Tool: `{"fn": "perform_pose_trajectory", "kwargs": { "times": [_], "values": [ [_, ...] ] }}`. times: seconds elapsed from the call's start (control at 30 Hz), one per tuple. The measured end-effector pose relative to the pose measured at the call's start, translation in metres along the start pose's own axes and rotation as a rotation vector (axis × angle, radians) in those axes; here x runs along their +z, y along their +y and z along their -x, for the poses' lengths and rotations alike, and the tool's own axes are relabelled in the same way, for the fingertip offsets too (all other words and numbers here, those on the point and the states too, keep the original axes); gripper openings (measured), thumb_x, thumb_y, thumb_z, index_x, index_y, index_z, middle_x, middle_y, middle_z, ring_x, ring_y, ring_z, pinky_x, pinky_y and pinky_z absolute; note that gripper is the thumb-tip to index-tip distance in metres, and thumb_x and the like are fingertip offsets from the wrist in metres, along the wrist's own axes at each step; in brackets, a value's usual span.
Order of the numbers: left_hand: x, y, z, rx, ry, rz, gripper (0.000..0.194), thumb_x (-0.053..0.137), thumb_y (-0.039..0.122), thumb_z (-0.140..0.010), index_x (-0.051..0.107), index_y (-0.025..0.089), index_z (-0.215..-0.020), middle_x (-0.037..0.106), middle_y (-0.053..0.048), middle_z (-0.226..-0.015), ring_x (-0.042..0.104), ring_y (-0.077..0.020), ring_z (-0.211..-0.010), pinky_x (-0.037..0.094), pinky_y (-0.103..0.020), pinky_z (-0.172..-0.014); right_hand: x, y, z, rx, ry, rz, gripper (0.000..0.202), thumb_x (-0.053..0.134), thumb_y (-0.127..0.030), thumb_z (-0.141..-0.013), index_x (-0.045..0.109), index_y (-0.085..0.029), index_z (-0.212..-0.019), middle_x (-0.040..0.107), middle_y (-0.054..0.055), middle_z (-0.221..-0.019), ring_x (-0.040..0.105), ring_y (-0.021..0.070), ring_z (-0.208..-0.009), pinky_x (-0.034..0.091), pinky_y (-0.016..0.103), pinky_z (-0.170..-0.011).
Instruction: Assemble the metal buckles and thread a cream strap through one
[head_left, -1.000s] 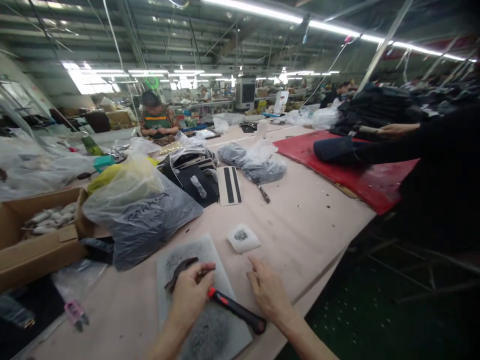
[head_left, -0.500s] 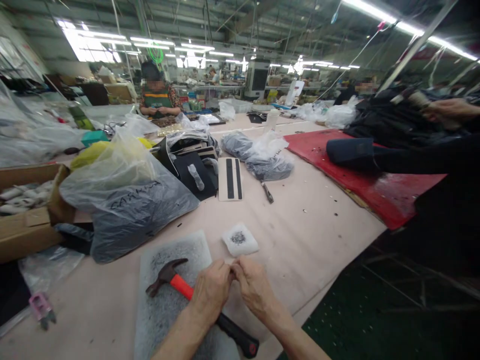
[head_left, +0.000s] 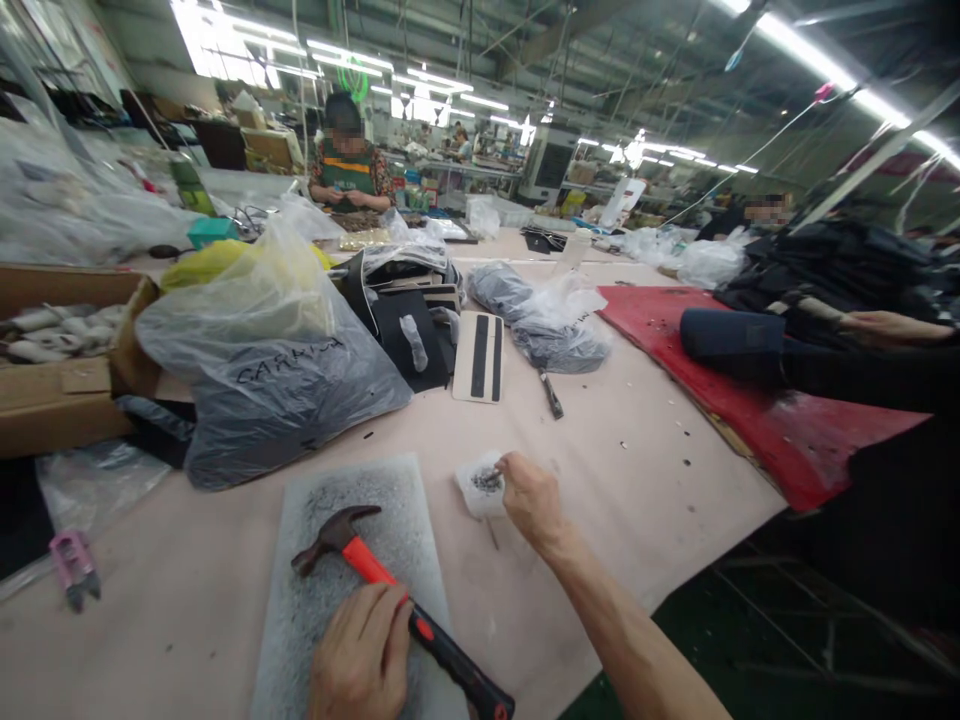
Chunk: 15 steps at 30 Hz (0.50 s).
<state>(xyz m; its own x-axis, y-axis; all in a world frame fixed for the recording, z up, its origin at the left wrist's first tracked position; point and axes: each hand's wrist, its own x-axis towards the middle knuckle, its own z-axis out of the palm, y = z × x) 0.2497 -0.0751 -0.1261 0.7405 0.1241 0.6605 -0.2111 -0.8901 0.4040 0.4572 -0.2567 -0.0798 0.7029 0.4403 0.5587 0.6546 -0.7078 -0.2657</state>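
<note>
My right hand [head_left: 531, 500] is closed in a pinch, its fingertips at the edge of a small white pad [head_left: 471, 488] with small dark bits or marks in its middle. What the fingertips hold, if anything, is too small to make out. Over the worn white board [head_left: 429, 500], my left hand [head_left: 361, 650] has its fingers bent and pressed together; its palm side is hidden. Beside its fingertips lies a claw hammer [head_left: 367, 560] with a red and black handle, head toward the far left. I cannot tell whether the left fingers touch it.
A plastic-wrapped dark bundle [head_left: 277, 390] and a carton of white spools [head_left: 127, 345] stand left. Pink-handled snips [head_left: 73, 570] lie near them. Beyond are a beige panel [head_left: 478, 357] and a dark-handled tool [head_left: 551, 394]. A co-worker's sleeve [head_left: 862, 368] crosses the red board [head_left: 645, 310].
My hands were together near the small pad and have parted. The right moved forward to the pad; the left drew back beside the hammer handle. The view has tilted slightly.
</note>
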Motion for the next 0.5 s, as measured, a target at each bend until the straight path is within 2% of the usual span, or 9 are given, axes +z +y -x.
{"fn": "perform_pose_trajectory", "kwargs": {
  "times": [0.1, 0.2, 0.27, 0.37, 0.5],
  "values": [
    [0.001, 0.002, -0.005, -0.025, -0.025, -0.024, 0.013, 0.053, 0.017, -0.092, 0.061, 0.015, -0.102, 0.065, -0.007, -0.089, 0.063, -0.0183, -0.081, 0.050, -0.031, -0.076, -0.009, -0.001, -0.003, -0.012, 0.000, 0.000, 0.029, 0.038, -0.019, -0.094, 0.058, -0.018, -0.073, 0.060, 0.003, -0.059, 0.054, 0.0137, -0.053, 0.032, 0.025, -0.055],
    [0.002, 0.003, -0.005, -0.029, -0.057, -0.038, 0.015, 0.054, 0.016, -0.091, 0.060, 0.016, -0.104, 0.066, -0.007, -0.091, 0.063, -0.0195, -0.082, 0.050, -0.032, -0.077, -0.015, -0.003, -0.005, 0.063, 0.018, 0.040, 0.026, 0.038, -0.019, -0.096, 0.060, -0.017, -0.083, 0.065, 0.006, -0.071, 0.058, 0.0154, -0.064, 0.034, 0.025, -0.062],
    [0.002, 0.003, -0.003, -0.029, -0.057, -0.045, 0.016, 0.054, 0.016, -0.091, 0.059, 0.016, -0.105, 0.066, -0.007, -0.091, 0.063, -0.0201, -0.082, 0.049, -0.033, -0.076, -0.012, -0.004, -0.004, 0.087, -0.015, 0.054, 0.027, 0.038, -0.017, -0.094, 0.059, -0.017, -0.076, 0.062, 0.005, -0.063, 0.056, 0.0152, -0.059, 0.031, 0.026, -0.058],
    [0.001, 0.002, -0.002, -0.020, -0.057, -0.049, 0.015, 0.054, 0.015, -0.091, 0.059, 0.015, -0.105, 0.066, -0.007, -0.090, 0.063, -0.0200, -0.081, 0.049, -0.033, -0.076, -0.005, -0.003, -0.002, 0.048, -0.077, 0.040, 0.027, 0.041, -0.015, -0.090, 0.055, -0.019, -0.066, 0.056, 0.001, -0.053, 0.050, 0.0135, -0.048, 0.025, 0.026, -0.051],
    [0.000, 0.003, -0.001, -0.031, -0.062, -0.046, 0.016, 0.055, 0.015, -0.091, 0.058, 0.015, -0.107, 0.065, -0.008, -0.092, 0.062, -0.0196, -0.083, 0.049, -0.033, -0.077, -0.007, -0.001, -0.001, 0.067, -0.049, 0.030, 0.026, 0.039, -0.016, -0.093, 0.060, -0.017, -0.078, 0.062, 0.005, -0.066, 0.056, 0.0144, -0.059, 0.030, 0.025, -0.057]
  ]
}}
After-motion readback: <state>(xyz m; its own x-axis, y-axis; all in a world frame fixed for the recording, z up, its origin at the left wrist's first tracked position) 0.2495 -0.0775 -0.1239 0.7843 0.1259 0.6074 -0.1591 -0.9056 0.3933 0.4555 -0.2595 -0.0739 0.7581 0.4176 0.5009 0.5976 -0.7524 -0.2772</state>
